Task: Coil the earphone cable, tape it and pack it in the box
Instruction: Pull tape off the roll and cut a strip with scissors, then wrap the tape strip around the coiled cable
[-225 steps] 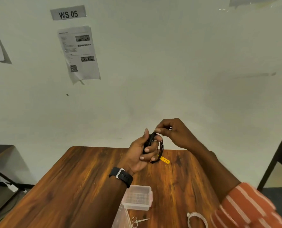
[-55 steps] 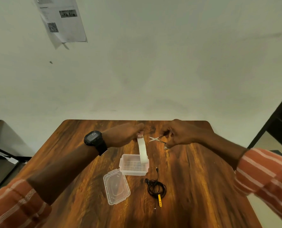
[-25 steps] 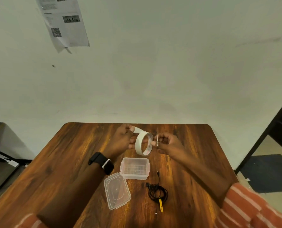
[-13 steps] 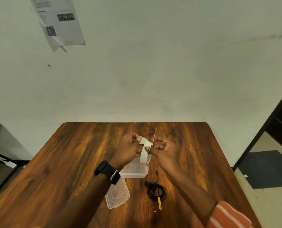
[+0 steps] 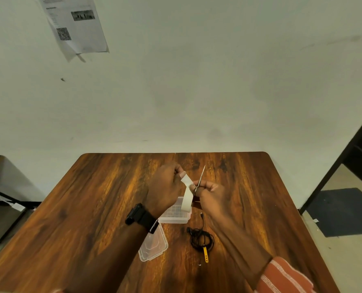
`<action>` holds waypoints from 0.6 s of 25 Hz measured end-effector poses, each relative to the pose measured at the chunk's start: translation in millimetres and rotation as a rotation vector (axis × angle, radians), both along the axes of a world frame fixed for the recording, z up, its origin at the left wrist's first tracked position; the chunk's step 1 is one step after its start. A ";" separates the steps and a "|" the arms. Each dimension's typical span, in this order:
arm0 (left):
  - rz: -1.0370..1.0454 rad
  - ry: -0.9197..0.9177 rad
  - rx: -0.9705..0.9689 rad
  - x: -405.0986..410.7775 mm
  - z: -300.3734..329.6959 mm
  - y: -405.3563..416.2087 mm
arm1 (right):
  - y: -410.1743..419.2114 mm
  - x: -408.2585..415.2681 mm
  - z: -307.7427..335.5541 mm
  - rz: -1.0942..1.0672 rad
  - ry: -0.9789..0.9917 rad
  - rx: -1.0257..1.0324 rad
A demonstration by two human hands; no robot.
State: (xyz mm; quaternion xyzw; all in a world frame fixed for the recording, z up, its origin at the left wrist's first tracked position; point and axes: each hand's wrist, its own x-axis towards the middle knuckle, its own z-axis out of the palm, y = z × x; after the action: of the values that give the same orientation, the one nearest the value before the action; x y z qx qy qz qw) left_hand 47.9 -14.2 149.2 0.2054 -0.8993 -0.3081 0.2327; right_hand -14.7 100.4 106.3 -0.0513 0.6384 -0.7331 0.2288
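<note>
Holding a strip of white tape [image 5: 187,180] taut above the worktop [image 5: 91,208], the person is at the cutting step. The left hand [image 5: 164,189] pinches the free end of the strip between thumb and fingertips, and the tape roll [image 5: 186,200] hangs below it, over the open clear box [image 5: 176,216]. The right hand [image 5: 210,194] is closed around the handles of small scissors [image 5: 200,178], whose blades point up and away and sit right at the strip; whether the tape already lies between the blades cannot be told.

The coiled earphone cable [image 5: 201,240] lies on the worktop, just right of the box and near the person, with a yellow tag [image 5: 206,253] pointing out of it. It looks loosely coiled and not yet taped. The lid [image 5: 153,246] lies beside the box, partly under the left wrist with its dark watch [image 5: 142,216].

Risks from here, as I judge them: if the strip goes slack, the blades may fold the tape instead of shearing it, or the sticky side may catch on a blade or on the fingers. The cut releases the roll, which looks unsupported, so it may drop into the box or onto the worktop. Left unsecured, the coil could also spring open before the tape reaches it.
</note>
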 end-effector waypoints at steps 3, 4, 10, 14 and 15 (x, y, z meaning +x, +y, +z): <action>0.129 0.176 0.146 5.4 -2.9 0.9 | 4.9 -9.1 -12.8 -0.090 -0.060 0.046; 0.183 0.226 0.198 7.4 0.8 -4.8 | 11.9 -12.2 -22.5 -0.119 -0.095 0.067; 0.170 0.190 0.484 -3.9 0.0 -3.3 | 58.0 -34.5 -84.8 -0.036 0.426 0.693; 0.174 0.133 0.592 -5.4 -8.6 10.4 | 81.9 -49.2 -115.2 0.144 0.348 0.911; 0.185 0.144 0.603 -6.3 -8.6 13.6 | 84.6 -51.2 -122.9 0.187 0.332 0.947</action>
State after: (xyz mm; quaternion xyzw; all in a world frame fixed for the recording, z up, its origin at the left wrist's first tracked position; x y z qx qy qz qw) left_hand 41.5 -0.6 140.7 0.3238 -0.7262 -0.5518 0.2515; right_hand -65.9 185.1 -16.6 -0.1146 0.9212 -0.3216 0.1869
